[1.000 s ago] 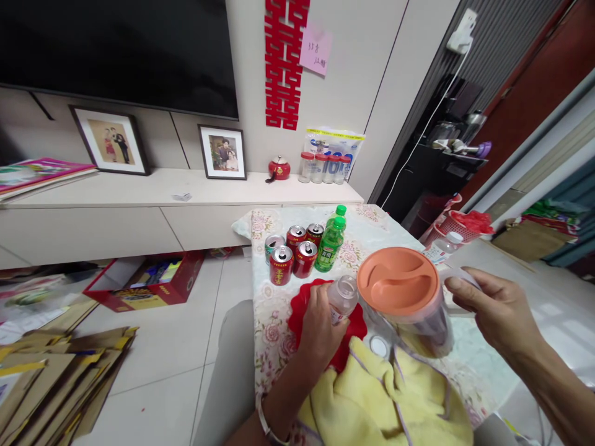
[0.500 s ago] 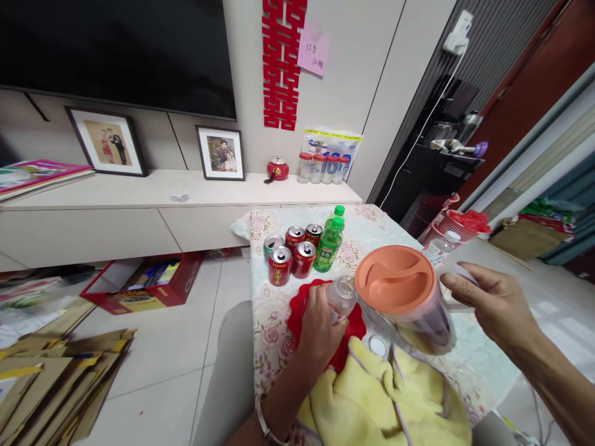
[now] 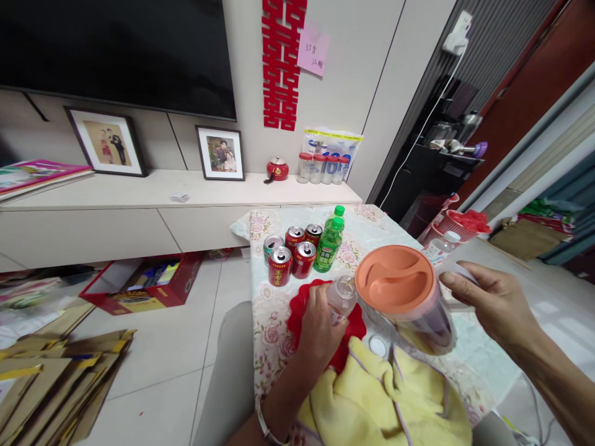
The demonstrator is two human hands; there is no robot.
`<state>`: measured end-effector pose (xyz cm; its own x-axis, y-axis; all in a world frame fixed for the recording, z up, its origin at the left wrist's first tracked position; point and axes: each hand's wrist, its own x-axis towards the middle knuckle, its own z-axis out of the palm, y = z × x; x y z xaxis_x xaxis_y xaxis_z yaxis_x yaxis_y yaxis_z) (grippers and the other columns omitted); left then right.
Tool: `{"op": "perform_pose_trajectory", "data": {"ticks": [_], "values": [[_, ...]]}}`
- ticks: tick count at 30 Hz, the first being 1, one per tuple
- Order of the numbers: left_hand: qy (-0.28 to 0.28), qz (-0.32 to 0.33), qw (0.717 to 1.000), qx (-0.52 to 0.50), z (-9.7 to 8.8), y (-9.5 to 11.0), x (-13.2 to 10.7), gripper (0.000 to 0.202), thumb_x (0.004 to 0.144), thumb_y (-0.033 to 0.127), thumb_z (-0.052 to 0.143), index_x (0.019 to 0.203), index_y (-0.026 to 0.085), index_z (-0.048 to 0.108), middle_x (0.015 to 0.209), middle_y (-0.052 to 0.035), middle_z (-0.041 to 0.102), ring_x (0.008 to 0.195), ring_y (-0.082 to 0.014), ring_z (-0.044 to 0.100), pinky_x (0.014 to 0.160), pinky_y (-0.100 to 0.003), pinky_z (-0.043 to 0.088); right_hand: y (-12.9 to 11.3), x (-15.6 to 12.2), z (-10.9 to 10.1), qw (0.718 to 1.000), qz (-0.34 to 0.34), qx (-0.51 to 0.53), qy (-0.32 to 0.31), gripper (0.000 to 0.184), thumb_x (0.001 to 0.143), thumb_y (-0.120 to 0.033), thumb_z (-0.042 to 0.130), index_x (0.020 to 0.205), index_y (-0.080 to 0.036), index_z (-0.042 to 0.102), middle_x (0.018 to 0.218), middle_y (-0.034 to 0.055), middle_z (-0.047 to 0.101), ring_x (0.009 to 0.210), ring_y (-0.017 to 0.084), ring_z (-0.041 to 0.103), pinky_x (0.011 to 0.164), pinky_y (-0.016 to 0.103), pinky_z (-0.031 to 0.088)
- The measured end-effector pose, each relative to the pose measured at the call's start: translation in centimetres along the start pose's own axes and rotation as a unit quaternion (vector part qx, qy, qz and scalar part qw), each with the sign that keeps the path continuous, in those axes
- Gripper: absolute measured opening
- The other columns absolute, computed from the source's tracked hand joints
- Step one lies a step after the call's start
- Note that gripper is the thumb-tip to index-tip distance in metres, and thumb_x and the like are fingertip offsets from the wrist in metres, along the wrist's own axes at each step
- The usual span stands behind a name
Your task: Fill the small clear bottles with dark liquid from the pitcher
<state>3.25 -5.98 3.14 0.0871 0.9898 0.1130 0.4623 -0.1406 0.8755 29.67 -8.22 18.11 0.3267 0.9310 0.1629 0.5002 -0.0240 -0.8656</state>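
A yellow towel (image 3: 367, 409) with purple edging lies bunched at the near edge of the worktop (image 3: 269, 297), which carries a floral cloth. Left hand (image 3: 321, 325): grip closed around the body of an uncapped clear bottle (image 3: 344, 292), positioned over a scalloped red dish (image 3: 297, 313). Contact between bottle base and dish is hidden. Right hand (image 3: 493, 297): grip closed on the handle of a translucent pitcher (image 3: 427, 328), fitted with an orange lid (image 3: 395, 279). The pitcher is tilted, top leaning towards the bottle; the lid's rim is just beside the bottle mouth, touching or not cannot be determined. Flow cannot be confirmed.

Beyond the dish, five drink cans (image 3: 279, 266) stand upright in a cluster, with two green bottles (image 3: 329, 246) just to their right. Further back, a white cabinet (image 3: 209, 193) bears red-lidded jars (image 3: 316, 168), a red pot (image 3: 277, 169) and two framed photographs (image 3: 220, 153).
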Motion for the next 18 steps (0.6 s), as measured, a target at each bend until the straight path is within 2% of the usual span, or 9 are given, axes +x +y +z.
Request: {"op": "perform_pose_trajectory", "data": {"ticks": [5, 10, 15, 18], "values": [[-0.002, 0.0, 1.0, 0.0, -0.25, 0.09, -0.08, 0.064, 0.076, 0.009, 0.073, 0.137, 0.017, 0.053, 0.136, -0.017, 0.063, 0.135, -0.0352, 0.063, 0.111, -0.049, 0.057, -0.15, -0.15, -0.09, 1.0, 0.006, 0.0, -0.002, 0.059, 0.056, -0.07, 0.098, 0.063, -0.019, 0.07, 0.067, -0.0001, 0.057, 0.072, 0.018, 0.046, 0.061, 0.029, 0.037], [0.008, 0.009, 1.0, 0.006, 0.04, -0.13, -0.01, 0.062, 0.075, 0.007, 0.073, 0.133, 0.018, 0.054, 0.134, -0.0153, 0.064, 0.132, -0.0337, 0.065, 0.11, -0.048, 0.058, -0.28, 0.02, 0.07, 1.0, -0.005, -0.007, -0.003, 0.058, 0.06, -0.071, 0.096, 0.063, -0.019, 0.069, 0.067, -0.0004, 0.054, 0.071, 0.017, 0.044, 0.061, 0.03, 0.036], [0.01, 0.014, 1.0, 0.001, 0.02, -0.19, -0.12, 0.063, 0.075, 0.009, 0.073, 0.135, 0.018, 0.054, 0.134, -0.0156, 0.064, 0.132, -0.034, 0.065, 0.109, -0.046, 0.058, -0.13, 0.0, -0.06, 1.0, -0.001, -0.007, -0.01, 0.055, 0.061, -0.073, 0.094, 0.066, -0.023, 0.072, 0.07, 0.0014, 0.056, 0.073, 0.022, 0.048, 0.063, 0.034, 0.04], [0.008, 0.012, 1.0, -0.003, -0.1, -0.06, -0.15, 0.063, 0.075, 0.008, 0.072, 0.135, 0.017, 0.054, 0.135, -0.0171, 0.064, 0.133, -0.0356, 0.065, 0.109, -0.046, 0.057, -0.11, -0.08, -0.13, 1.0, 0.001, -0.014, -0.012, 0.056, 0.064, -0.075, 0.092, 0.067, -0.022, 0.073, 0.07, 0.0014, 0.057, 0.073, 0.022, 0.049, 0.063, 0.034, 0.041]]}}
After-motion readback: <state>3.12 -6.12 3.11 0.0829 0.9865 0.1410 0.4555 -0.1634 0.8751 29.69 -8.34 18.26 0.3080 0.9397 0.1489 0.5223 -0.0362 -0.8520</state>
